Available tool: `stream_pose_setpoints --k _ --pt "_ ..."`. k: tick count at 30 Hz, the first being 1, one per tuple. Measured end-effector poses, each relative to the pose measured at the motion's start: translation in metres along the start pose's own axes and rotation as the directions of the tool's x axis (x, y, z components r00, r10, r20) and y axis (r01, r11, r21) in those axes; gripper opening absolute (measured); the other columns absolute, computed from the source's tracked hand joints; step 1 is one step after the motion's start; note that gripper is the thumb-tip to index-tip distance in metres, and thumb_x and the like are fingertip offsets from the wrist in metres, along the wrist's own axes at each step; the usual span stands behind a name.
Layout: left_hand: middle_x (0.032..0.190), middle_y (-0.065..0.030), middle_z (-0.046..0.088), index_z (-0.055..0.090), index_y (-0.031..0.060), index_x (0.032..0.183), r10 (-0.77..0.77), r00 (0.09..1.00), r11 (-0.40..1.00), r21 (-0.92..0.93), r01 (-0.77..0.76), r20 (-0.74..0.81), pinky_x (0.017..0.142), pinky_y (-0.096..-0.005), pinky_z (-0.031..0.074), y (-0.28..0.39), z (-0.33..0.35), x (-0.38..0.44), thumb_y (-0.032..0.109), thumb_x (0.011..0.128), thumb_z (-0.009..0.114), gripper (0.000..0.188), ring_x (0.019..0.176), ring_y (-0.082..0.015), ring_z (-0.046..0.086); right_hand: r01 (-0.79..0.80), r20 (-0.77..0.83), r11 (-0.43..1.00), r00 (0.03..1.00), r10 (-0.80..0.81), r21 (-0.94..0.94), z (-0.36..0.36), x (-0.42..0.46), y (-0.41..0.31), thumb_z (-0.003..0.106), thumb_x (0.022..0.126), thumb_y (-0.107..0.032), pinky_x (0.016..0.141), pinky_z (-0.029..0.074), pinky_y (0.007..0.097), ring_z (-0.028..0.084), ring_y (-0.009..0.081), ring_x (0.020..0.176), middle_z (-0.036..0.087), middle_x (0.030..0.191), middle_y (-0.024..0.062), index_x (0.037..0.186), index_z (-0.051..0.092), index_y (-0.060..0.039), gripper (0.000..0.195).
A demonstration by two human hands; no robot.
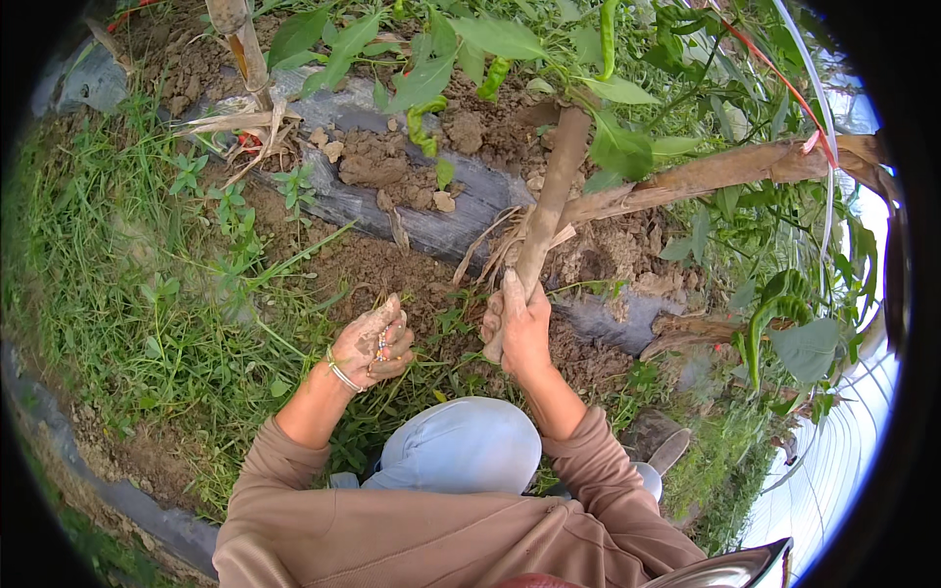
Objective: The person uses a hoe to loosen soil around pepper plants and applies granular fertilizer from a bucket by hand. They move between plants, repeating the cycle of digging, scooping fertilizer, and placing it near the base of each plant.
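My left hand (373,342) is curled, thumb uppermost, above weeds and bare soil. Small multicoloured granules or beads (382,345) show between its palm and fingers; which of these they are is unclear. Soil coats the thumb, and a pale bangle (344,375) circles the wrist. My right hand (520,323) grips the lower end of a thick wooden tool handle (555,184), thumb along the shaft. That handle slants up to the right over the mulched bed, crossing in front of a dry stalk (698,180). Leaves and soil hide most of the tool's far end.
Black plastic mulch (441,224), torn and strewn with soil clods, runs across the bed. Pepper plants with green peppers (423,128) overhang it. Another dry stalk (246,55) stands at upper left. Red and white strings (820,125) hang at right. Grass (147,316) covers the left side.
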State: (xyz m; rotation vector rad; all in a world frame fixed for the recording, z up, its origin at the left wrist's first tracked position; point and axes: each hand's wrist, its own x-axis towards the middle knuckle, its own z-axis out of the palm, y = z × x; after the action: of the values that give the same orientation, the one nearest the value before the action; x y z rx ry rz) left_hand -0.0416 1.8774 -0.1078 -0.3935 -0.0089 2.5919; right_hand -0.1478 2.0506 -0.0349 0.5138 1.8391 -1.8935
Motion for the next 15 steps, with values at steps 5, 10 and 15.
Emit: stream_pose_setpoints --k 5,10,15 --pt "0.048 -0.0027 0.042 0.050 0.0098 0.062 0.035 0.999 0.998 -0.046 -0.034 0.009 0.027 -0.0213 0.028 0.007 0.007 0.026 0.040 0.096 0.034 0.048 0.033 -0.0112 0.033 0.234 0.042 0.964 0.970 -0.241 0.129 0.018 0.034 -0.011 0.052 0.091 -0.031 0.040 0.034 0.0248 0.041 0.0100 0.047 0.041 0.063 -0.0009 0.090 0.037 -0.0123 0.024" --pt "0.048 -0.0027 0.044 0.050 0.0094 0.062 0.227 0.968 0.974 0.004 -0.229 0.103 0.025 -0.0216 0.026 0.044 0.046 0.073 0.039 0.097 0.033 0.049 0.031 -0.0114 0.033 0.054 0.036 0.998 0.998 -0.054 0.017 0.032 0.088 0.016 0.054 0.090 -0.031 0.040 0.036 0.0278 0.042 0.0107 0.047 0.042 0.062 -0.0007 0.088 0.041 -0.0091 0.025" --pt "0.055 -0.0034 0.048 0.051 0.0098 0.071 0.287 0.941 0.950 0.070 -0.303 0.178 0.027 -0.0246 0.029 0.119 0.081 0.166 0.040 0.093 0.045 0.037 0.035 -0.0110 0.031 -0.152 0.070 0.974 0.987 0.142 0.167 0.004 0.052 0.020 0.051 0.091 -0.032 0.040 0.036 0.0280 0.040 0.0112 0.048 0.042 0.064 -0.0003 0.089 0.042 -0.0104 0.024"
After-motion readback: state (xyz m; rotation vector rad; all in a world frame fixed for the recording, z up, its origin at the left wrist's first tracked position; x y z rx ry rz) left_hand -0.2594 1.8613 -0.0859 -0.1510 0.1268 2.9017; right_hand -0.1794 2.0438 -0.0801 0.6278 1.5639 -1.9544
